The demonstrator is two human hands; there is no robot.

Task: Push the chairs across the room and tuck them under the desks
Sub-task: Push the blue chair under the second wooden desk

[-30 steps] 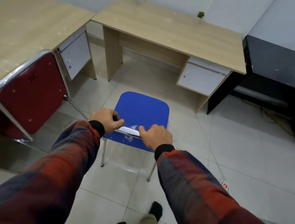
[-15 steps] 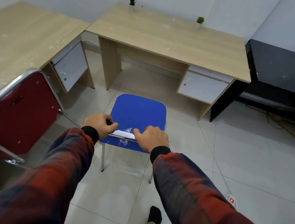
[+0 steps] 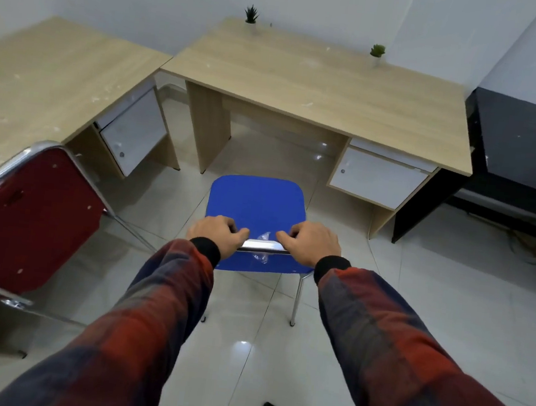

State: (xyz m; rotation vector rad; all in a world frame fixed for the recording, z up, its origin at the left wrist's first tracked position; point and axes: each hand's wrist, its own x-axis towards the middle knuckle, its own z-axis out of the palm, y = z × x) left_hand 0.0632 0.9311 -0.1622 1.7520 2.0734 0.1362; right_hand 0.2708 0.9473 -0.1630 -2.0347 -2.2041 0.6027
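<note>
Blue chair (image 3: 256,201) on the tiled floor (image 3: 415,303), its seat just short of the knee space of the wooden desk (image 3: 323,85). Left hand (image 3: 214,235) and right hand (image 3: 313,244) each curl round the chrome top rail (image 3: 261,245) of the backrest. Red chair (image 3: 24,218) stands at the left tabletop (image 3: 47,77).
</note>
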